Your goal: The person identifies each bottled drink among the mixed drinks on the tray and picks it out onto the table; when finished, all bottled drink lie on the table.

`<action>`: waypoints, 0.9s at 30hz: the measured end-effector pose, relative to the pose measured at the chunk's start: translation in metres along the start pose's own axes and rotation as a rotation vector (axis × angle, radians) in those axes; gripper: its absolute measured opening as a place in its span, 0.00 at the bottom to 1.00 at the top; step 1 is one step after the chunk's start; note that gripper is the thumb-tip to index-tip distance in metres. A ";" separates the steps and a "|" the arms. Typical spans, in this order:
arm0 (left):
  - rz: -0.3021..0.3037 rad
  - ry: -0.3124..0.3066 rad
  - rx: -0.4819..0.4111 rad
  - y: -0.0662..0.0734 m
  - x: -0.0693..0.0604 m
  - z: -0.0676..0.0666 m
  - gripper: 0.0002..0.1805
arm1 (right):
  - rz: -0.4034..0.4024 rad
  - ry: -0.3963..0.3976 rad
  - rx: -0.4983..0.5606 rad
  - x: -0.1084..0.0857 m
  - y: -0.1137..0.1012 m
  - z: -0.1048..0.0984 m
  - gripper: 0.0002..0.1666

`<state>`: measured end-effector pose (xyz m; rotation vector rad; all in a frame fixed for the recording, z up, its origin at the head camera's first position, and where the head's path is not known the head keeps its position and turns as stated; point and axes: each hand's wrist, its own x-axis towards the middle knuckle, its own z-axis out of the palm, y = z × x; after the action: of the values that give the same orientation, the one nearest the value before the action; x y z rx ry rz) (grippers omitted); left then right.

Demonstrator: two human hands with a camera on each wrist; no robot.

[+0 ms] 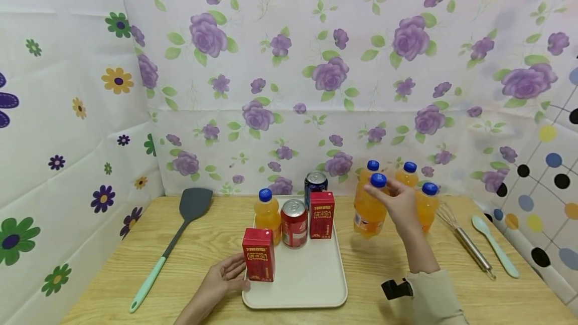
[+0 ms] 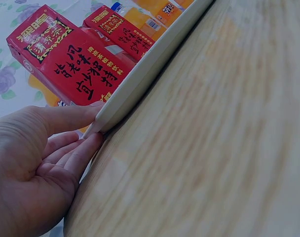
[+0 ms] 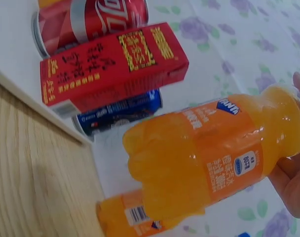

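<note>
My right hand point(image 1: 399, 209) grips an orange soda bottle point(image 1: 369, 217) near its blue cap; in the right wrist view the bottle point(image 3: 199, 153) hangs tilted, its base off the table. At the near left corner of a cream tray point(image 1: 311, 285), my left hand point(image 1: 221, 277) pinches the rim, thumb above and fingers below, as the left wrist view shows. Standing on the tray are a red drink carton point(image 1: 259, 257) close to the left hand, another red carton point(image 1: 321, 219), a red cola can point(image 1: 294, 224), a dark blue can point(image 1: 315, 179) and an orange soda bottle point(image 1: 267, 210).
Behind and beside the right hand stand more orange soda bottles point(image 1: 425, 209). A whisk point(image 1: 469, 245) and a pale green spoon point(image 1: 496, 247) lie at the right. On the left lies a grey spatula point(image 1: 173, 239). Flowered cloth point(image 1: 280, 89) hangs along the table's back.
</note>
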<state>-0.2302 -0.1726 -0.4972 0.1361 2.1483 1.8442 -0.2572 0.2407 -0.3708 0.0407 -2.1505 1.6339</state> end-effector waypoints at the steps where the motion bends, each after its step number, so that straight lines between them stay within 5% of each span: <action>1: 0.001 0.000 0.003 0.000 0.000 0.000 0.45 | 0.011 0.000 -0.011 0.001 0.002 -0.003 0.25; 7: 0.001 -0.002 -0.001 -0.002 0.001 0.000 0.45 | 0.077 -0.013 -0.046 0.006 0.013 -0.015 0.31; 15: 0.003 -0.003 -0.003 0.000 0.000 0.000 0.45 | 0.112 -0.018 -0.133 0.010 0.025 -0.022 0.24; 27: 0.001 -0.004 -0.012 0.000 0.000 0.000 0.46 | 0.168 -0.058 -0.218 0.014 0.040 -0.029 0.29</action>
<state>-0.2298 -0.1727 -0.4971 0.1386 2.1348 1.8556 -0.2716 0.2830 -0.3963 -0.1645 -2.4206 1.4916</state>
